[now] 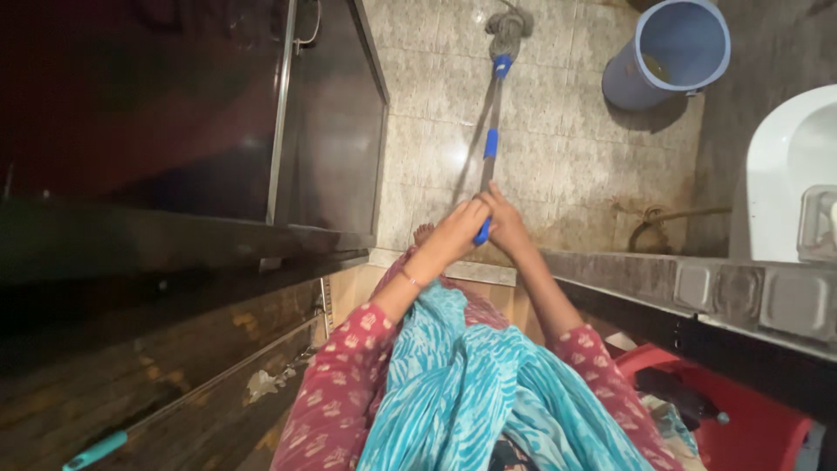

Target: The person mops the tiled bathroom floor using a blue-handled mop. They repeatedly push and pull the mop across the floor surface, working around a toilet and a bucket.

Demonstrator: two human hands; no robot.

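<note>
Your left hand (455, 231) and right hand (506, 225) are together at the near end of the mop handle (491, 144), both clamped around its blue grip, fingers touching. The handle runs away from you across the tiled floor (558, 148), tilted slightly right, to the grey mop head (508, 26), which rests on the tiles near the far edge of the view. To your left, a dark metal door (336, 122) stands open, its edge just beside the handle's line, so the room on that side is narrow. To the right of the mop head, a blue bucket (676, 52) stands on the floor, near but apart from the mop. A coiled hose (654, 222) lies on the tiles near the right wall, below a white basin (785, 166). A stone ledge (645, 275) bounds your right side, touching your right forearm. Your foot (423, 232) shows just under your left hand, at the raised threshold (462, 270). Open tile lies between handle and bucket. A red plastic stool (750, 427) sits low at your right.
</note>
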